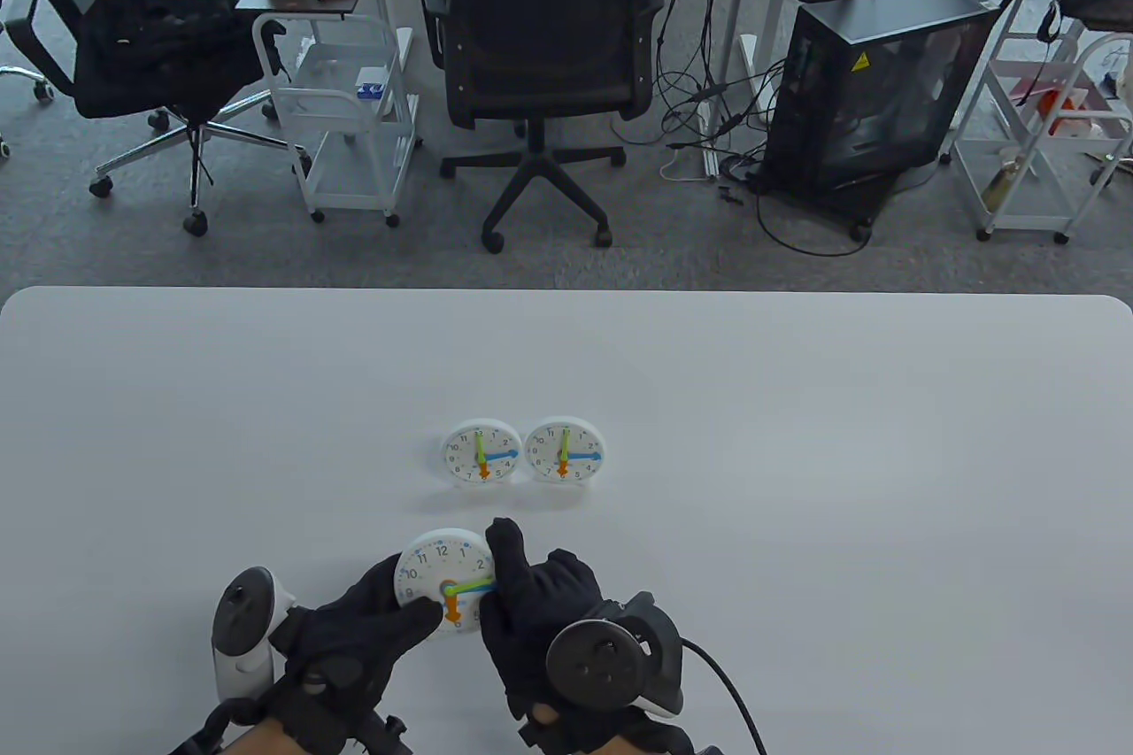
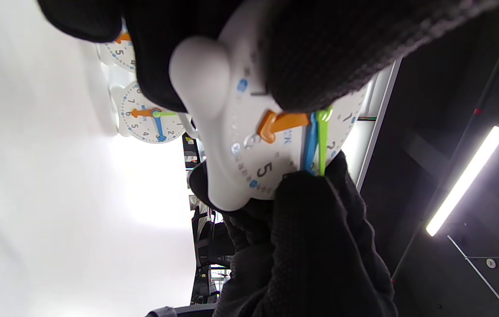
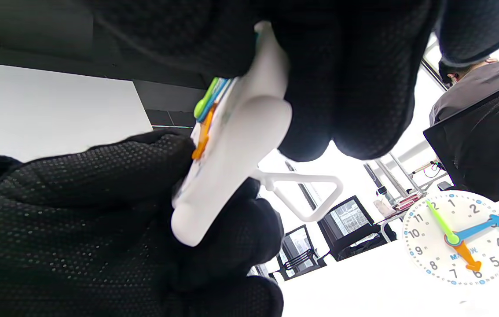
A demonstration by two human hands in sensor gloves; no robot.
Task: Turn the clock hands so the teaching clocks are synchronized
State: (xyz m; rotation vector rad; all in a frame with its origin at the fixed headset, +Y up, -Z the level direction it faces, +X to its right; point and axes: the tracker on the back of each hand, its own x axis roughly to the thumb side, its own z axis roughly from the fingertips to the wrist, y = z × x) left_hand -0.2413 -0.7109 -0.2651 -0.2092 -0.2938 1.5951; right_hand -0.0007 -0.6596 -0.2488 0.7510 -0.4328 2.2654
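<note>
Two small white teaching clocks stand side by side mid-table, the left one (image 1: pixel 482 454) and the right one (image 1: pixel 565 451), each with green up, blue to the right, orange down. A third, nearer clock (image 1: pixel 443 576) is held off the table by both hands. My left hand (image 1: pixel 416 606) grips its left edge, thumb across the lower face. My right hand (image 1: pixel 498 580) pinches its right rim, a digit (image 2: pixel 315 207) on the tips of the green and blue hands, which lie together pointing right. Its orange hand (image 2: pixel 282 124) points to 6. Its wire stand (image 3: pixel 306 193) shows behind.
The white table (image 1: pixel 797 436) reaches far to both sides. A cable (image 1: pixel 726 693) trails from the right tracker to the front edge. Office chairs, carts and a computer case stand on the floor beyond the far edge.
</note>
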